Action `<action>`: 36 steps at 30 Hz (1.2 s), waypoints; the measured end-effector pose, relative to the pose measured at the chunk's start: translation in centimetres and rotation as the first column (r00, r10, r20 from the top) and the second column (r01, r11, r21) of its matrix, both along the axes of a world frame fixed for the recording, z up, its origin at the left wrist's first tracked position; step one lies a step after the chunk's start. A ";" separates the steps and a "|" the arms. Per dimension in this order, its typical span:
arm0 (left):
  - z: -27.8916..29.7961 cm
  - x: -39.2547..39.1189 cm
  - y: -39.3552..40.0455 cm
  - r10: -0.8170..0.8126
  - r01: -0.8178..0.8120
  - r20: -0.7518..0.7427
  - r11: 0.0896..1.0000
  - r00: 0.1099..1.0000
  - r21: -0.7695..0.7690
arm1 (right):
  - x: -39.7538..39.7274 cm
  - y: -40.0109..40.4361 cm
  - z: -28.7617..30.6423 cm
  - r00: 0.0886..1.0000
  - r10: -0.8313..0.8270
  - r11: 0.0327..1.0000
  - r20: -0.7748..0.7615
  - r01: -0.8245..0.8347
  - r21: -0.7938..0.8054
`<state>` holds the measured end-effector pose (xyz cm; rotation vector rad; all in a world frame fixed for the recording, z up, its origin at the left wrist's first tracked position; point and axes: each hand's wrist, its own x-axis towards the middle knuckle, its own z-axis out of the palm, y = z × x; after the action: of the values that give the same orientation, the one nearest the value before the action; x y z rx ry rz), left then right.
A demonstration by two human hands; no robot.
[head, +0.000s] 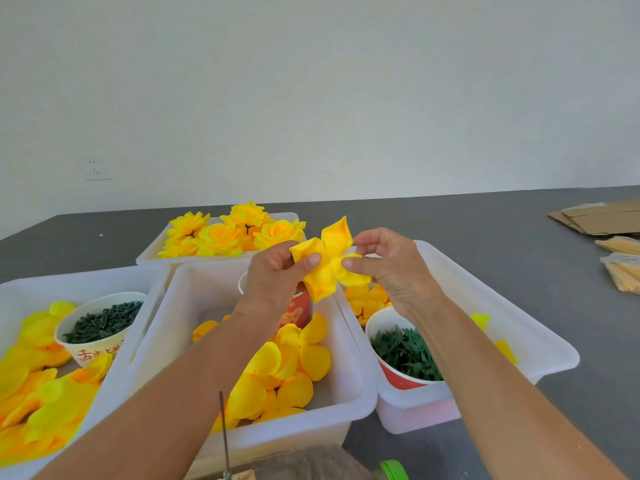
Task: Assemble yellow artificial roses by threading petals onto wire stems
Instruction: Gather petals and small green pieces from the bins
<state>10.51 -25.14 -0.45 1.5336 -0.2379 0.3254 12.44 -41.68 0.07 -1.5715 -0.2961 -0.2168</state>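
Both hands are up over the bins, sharing one yellow petal piece point(329, 261). The left hand point(277, 275) pinches its left lobe between thumb and curled fingers; the right hand point(388, 268) nips the centre from three o'clock with thumb and forefinger, the other fingers loosely bent. The piece is a four-lobed cross, its longest line running from one o'clock down to seven.

The coming move turns, I'd say, on the wire stem point(224, 434): a thin dark rod standing nearly upright at six o'clock from the hands, close to the person's body and well below the petal. It sits nearer the left forearm, so the petal's centre has to travel down and back to meet its tip.

Counting outward: four white bins — the middle bin point(349, 393) of loose petals directly under the hands, one at eight o'clock, one at four, and a far bin point(149, 258) at eleven holding finished roses point(221, 237). I see three paper cups: dark pieces point(104, 322), green calyxes point(405, 353), and a red one mostly hidden.
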 end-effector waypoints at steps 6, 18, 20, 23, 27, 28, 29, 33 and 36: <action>0.0 -0.1 0.0 -0.093 0.093 0.007 0.996 0.996 0.017 | 0.2 0.4 -0.4 0.934 0.269 0.936 -0.235 -0.196 0.292; -0.6 0.2 0.5 0.021 0.000 -0.092 0.973 0.996 0.231 | -0.6 1.3 -1.9 0.988 0.056 0.990 0.143 -0.037 -0.136; -0.6 0.2 0.4 0.036 -0.019 -0.065 0.971 0.997 0.238 | -0.5 1.3 -1.9 0.990 0.037 0.996 0.135 -0.025 -0.091; -0.7 0.3 0.2 0.062 -0.048 -0.056 0.973 0.996 0.226 | -0.4 1.3 -1.7 0.999 0.005 0.999 0.042 -0.007 0.042; -0.5 0.6 0.3 0.257 -0.279 0.110 0.899 0.960 0.337 | -0.3 1.2 -2.0 0.984 -0.156 0.988 0.085 0.157 -0.001; -0.4 0.5 0.4 0.305 -0.339 0.152 0.882 0.940 0.327 | -0.3 1.3 -2.1 0.975 -0.180 0.981 0.133 0.188 -0.055; -0.4 0.4 0.4 0.324 -0.360 0.164 0.879 0.932 0.313 | -0.4 1.5 -2.1 0.965 -0.191 0.972 0.177 0.211 -0.102; -0.4 -0.1 -0.5 0.169 -0.152 -0.053 0.960 0.984 0.237 | -0.7 2.3 -2.4 0.927 -0.171 0.950 0.335 0.245 -0.192; -0.4 -0.1 -0.5 0.076 -0.063 -0.144 0.994 0.987 0.092 | -0.9 2.6 -2.7 0.926 -0.102 0.954 0.363 0.195 -0.229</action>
<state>10.37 -25.60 -0.80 1.6470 -0.0832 0.2575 11.59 -39.12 -2.61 -1.8185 -0.4965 -0.6008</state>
